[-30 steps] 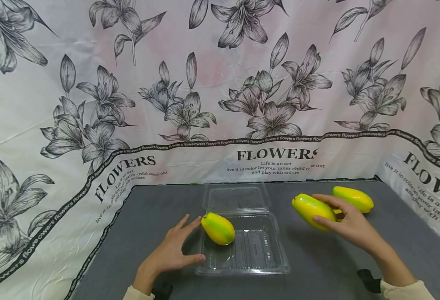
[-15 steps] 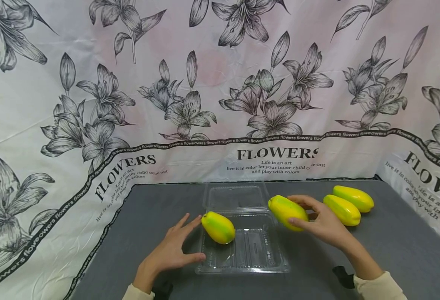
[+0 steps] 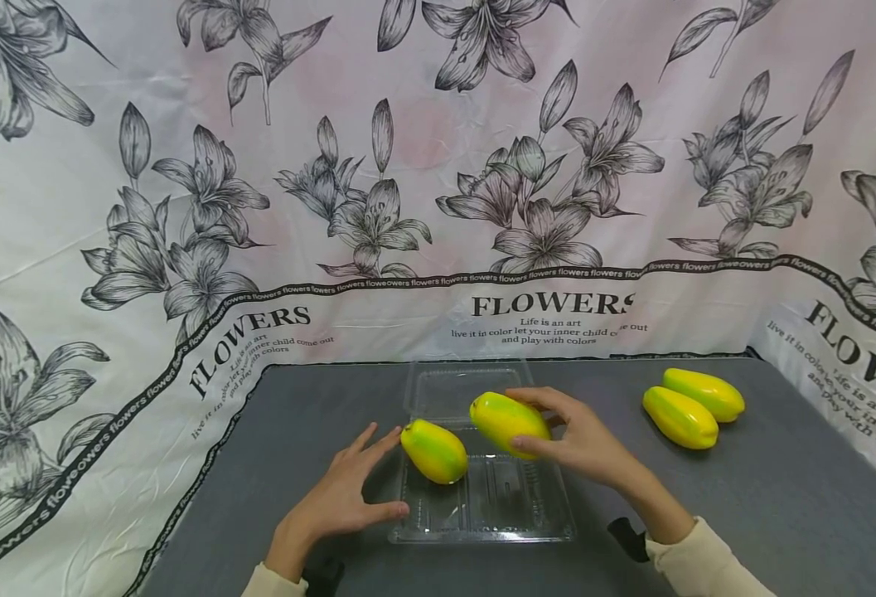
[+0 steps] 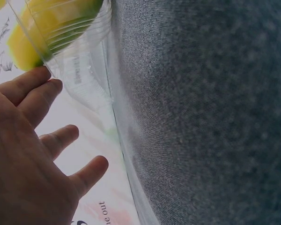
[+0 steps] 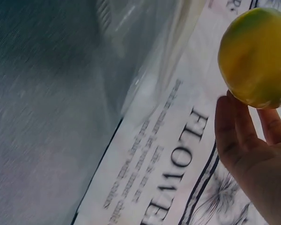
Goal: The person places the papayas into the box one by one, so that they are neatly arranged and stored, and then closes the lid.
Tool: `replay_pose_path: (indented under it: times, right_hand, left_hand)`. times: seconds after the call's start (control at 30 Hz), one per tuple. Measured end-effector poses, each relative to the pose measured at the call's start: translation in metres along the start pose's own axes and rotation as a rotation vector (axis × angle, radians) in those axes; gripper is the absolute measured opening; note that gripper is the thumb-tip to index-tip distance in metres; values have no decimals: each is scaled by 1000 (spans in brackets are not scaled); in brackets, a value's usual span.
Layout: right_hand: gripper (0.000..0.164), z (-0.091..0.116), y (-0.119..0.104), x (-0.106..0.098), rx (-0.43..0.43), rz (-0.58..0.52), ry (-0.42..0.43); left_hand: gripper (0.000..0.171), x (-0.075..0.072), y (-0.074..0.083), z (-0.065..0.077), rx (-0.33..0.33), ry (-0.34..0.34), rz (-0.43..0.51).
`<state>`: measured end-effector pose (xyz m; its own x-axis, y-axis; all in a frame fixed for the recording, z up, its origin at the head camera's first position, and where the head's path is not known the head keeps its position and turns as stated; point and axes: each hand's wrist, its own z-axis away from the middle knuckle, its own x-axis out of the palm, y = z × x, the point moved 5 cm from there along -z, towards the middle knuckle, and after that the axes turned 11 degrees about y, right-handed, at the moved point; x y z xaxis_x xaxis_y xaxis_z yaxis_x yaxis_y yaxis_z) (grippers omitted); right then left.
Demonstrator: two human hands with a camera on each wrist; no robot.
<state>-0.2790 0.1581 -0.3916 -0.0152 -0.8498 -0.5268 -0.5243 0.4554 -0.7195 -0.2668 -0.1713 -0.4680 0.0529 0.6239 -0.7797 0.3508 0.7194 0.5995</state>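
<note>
A clear plastic clamshell box (image 3: 482, 531) lies opened on the table, its lid (image 3: 467, 390) folded back toward the wall. One yellow-green papaya (image 3: 434, 453) rests in the box's left part. My left hand (image 3: 343, 493) spreads its fingers at the box's left side; in the left wrist view its fingertips (image 4: 50, 86) touch or nearly touch the clear wall. Above the box's right part, my right hand (image 3: 583, 435) holds a second papaya (image 3: 503, 421) between thumb and fingers. The right wrist view shows that papaya (image 5: 255, 58) from its end, fingers beneath.
Two more papayas, a nearer one (image 3: 679, 418) and a farther one (image 3: 704, 395), lie side by side on the grey table (image 3: 781, 497) at the right. A flower-printed cloth (image 3: 378, 323) hangs behind the table and along its sides.
My right hand has carried its papaya leftward, away from the two at the right, to over the box. My left hand and the papaya in the box have stayed put.
</note>
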Motion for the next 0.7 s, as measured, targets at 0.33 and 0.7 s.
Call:
replay_pose_path:
  times: [0.33, 0.7]
  right_hand:
    - [62, 0, -24, 36, -44, -56, -111]
    - [62, 1, -33, 63, -31, -113, -220]
  left_hand:
    - [96, 0, 1, 0, 3, 4, 4]
    - [94, 1, 0, 0, -1, -3, 5]
